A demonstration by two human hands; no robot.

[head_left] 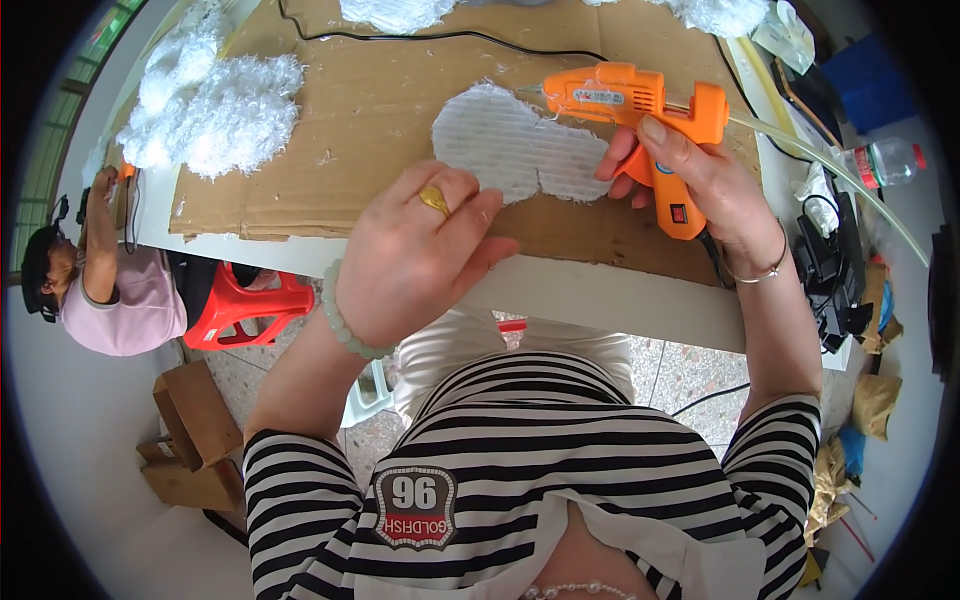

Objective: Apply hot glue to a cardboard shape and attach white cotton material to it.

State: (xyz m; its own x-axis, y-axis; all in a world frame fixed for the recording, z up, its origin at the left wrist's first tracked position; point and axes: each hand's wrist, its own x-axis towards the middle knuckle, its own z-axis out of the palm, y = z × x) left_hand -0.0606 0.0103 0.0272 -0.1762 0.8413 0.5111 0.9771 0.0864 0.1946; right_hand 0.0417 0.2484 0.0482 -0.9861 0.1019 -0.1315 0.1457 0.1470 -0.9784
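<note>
My right hand (pixel 695 180) is wrapped round the handle of an orange hot glue gun (pixel 610 92), whose nozzle points left. A glue stick (pixel 762 127) sticks out of its back end. Beneath the nozzle lies a flat white fabric piece (pixel 490 140) with a ribbed surface, fuzzy edges and a small split at its lower edge. My left hand (pixel 425 240) is just below the piece, over the near edge of the cardboard. Its fingers are loosely bent, the thumb stands apart from the index finger, and nothing shows between them.
Cardboard (pixel 350 150) covers the table (pixel 590 305). White fluffy pieces (pixel 225 115) are heaped at the left. A black cord (pixel 440 37) crosses the far side. At the right stands a plastic bottle (pixel 885 162). Another person (pixel 115 290) works at the left beside a red stool (pixel 235 310).
</note>
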